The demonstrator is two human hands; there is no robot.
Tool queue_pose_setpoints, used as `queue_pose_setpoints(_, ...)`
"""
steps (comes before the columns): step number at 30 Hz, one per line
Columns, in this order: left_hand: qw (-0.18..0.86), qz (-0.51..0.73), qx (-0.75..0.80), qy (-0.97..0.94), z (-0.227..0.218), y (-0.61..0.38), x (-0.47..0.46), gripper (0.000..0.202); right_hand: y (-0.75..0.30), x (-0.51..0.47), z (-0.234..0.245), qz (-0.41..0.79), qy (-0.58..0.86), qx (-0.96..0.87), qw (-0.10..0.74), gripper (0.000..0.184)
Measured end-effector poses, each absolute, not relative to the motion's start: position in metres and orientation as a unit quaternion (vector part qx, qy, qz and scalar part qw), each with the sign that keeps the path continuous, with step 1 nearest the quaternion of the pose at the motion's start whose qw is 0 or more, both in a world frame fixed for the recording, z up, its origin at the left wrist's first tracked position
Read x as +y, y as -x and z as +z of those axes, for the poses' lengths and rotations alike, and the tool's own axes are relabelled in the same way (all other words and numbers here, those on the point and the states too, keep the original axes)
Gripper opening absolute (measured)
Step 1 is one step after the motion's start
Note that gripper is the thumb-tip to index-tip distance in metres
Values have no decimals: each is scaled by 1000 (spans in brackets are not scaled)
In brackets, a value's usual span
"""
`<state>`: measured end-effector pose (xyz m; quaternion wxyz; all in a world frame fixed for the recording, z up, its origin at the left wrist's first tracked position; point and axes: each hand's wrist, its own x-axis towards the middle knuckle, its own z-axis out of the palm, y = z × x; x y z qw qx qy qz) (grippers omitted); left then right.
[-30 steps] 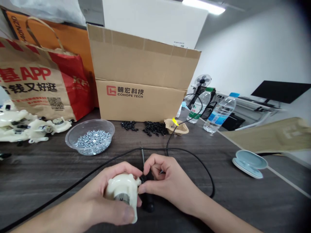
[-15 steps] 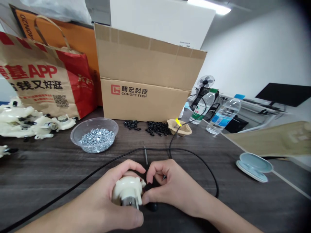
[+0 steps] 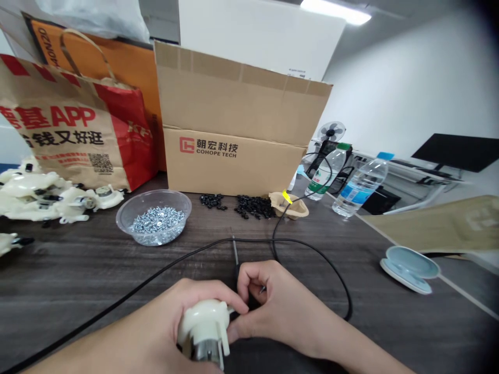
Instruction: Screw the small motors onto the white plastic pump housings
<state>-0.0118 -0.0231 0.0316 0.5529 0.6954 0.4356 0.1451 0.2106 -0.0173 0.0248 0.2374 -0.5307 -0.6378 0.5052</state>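
Observation:
My left hand point(image 3: 171, 324) is wrapped round a cream plastic housing point(image 3: 205, 322) with a metal motor can showing at its lower end. My right hand point(image 3: 273, 304) is curled against the housing's right side, pinching a small screw whose tip shows between the fingers. A screwdriver point(image 3: 235, 253) with a thin shaft lies on the table just beyond my fingers, its handle hidden behind them.
A clear bowl of silver screws point(image 3: 155, 222) stands left of centre. Small black parts point(image 3: 251, 205) lie before a cardboard box point(image 3: 237, 119). More cream housings point(image 3: 42, 197) sit at the left, a black cable point(image 3: 312, 249) loops across, and water bottles point(image 3: 360, 184) and a pale blue lid point(image 3: 409, 262) sit at the right.
Both hands have drawn nearer to me with the housing, which is now tilted so its motor end faces down. The view has shifted slightly left.

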Motion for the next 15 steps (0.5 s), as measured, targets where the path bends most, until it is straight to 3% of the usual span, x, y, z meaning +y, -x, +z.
queue_pose_setpoints(7,652,179,386,-628,15,15,-17,67,-217,-16,37,455,539,-667,242,45)
queue_pose_setpoints(12,720,210,349,-561,18,16,-18,61,-235,-2,44,482,558,-637,224,6)
queue_pose_setpoints(15,754,222,321,-529,20,15,-18,59,-245,7,38,488,571,-617,235,20)
